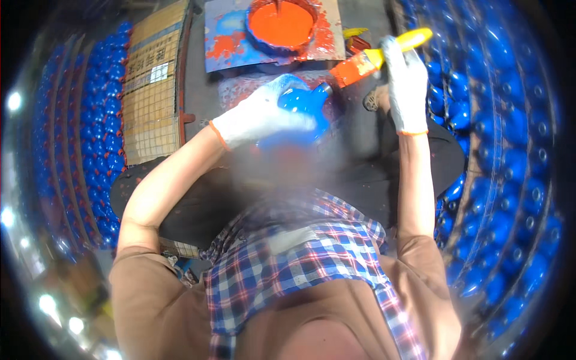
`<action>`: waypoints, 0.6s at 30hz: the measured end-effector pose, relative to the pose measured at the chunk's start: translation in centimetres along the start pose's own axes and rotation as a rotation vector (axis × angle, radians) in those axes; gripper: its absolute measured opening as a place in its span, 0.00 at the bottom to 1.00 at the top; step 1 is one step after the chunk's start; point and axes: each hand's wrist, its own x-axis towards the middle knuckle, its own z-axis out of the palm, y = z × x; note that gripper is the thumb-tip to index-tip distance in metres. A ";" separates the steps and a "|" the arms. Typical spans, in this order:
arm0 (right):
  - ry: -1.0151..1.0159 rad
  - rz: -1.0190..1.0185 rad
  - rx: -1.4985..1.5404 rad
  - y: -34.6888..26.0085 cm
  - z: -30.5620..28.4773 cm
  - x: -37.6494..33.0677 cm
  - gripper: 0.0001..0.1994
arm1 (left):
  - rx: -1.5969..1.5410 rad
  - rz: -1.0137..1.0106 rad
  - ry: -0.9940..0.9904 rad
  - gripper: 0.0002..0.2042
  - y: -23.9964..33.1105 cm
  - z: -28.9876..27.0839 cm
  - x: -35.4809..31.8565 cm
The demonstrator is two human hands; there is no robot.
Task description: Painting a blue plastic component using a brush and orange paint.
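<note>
My left hand, in a white glove with blue smears, grips a glossy blue rounded part; a short dark stub sticks out at its upper right. My right hand, gloved too, is closed round the yellow handle of a paintbrush. Orange-red paint coats the bristles, which point left toward the stub; I cannot tell whether they touch it. Beyond my hands, a round pot full of orange-red paint stands on a paint-stained board. The underside of the blue part is blurred.
On my left stands a tan carton behind a wire grid. Rows of blue parts with red spots are stacked beyond it. More stacked blue parts rise close by my right arm. A checked apron covers my lap.
</note>
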 end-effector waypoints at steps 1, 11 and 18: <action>-0.035 -0.002 -0.025 0.4 -0.1 0.4 0.17 | 0.158 -0.042 0.045 0.36 1.1 0.4 -0.3; -0.049 0.084 0.044 1.5 1.7 1.7 0.17 | 0.253 0.015 0.106 0.34 2.3 -0.7 -1.4; -0.089 0.025 0.014 3.5 6.7 4.8 0.16 | -0.559 0.024 0.292 0.29 -2.5 -6.4 -1.2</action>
